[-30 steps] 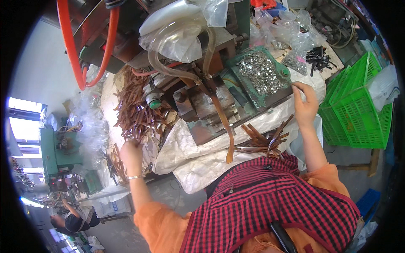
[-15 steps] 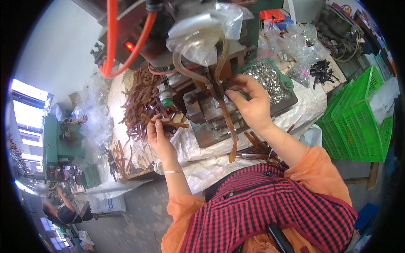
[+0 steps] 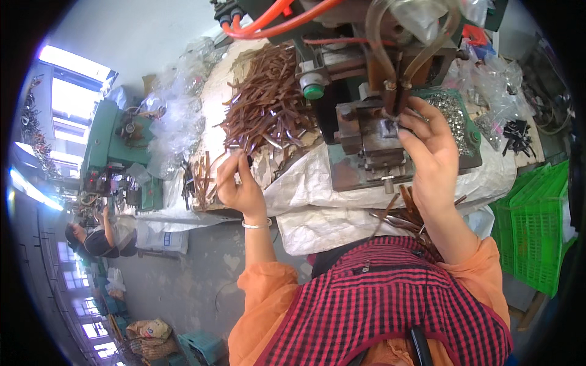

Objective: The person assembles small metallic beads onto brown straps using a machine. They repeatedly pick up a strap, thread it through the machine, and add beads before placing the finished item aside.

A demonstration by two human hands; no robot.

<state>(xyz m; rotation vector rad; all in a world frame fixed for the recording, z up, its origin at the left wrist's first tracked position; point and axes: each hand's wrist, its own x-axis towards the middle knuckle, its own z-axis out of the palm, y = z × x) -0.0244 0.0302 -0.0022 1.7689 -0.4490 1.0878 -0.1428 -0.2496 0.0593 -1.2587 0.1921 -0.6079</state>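
Note:
My right hand (image 3: 434, 152) is at the press machine's metal die block (image 3: 381, 137). Its thumb and fingers come together at the block's right side, just below two dark upright prongs fed by clear tubes (image 3: 421, 61). What those fingertips hold is too small to make out. My left hand (image 3: 240, 188) is raised over the table's front edge, thumb and fingers pinched. A small dark bit shows at its fingertips, but its kind cannot be told. Just beyond it lies a heap of brown straps (image 3: 268, 100), some with shiny metal ends.
A green tray of small shiny metal pieces (image 3: 450, 113) sits right of the die. More brown straps (image 3: 412, 210) lie by my apron. Plastic bags (image 3: 497, 85) and black straps (image 3: 517, 137) are at the right, above a green crate (image 3: 531, 226). A person (image 3: 101, 241) works at the far left.
The brown strap that hung from the die is gone from there, and the strap in my left hand no longer shows. My view has shifted left; my right hand stays at the die.

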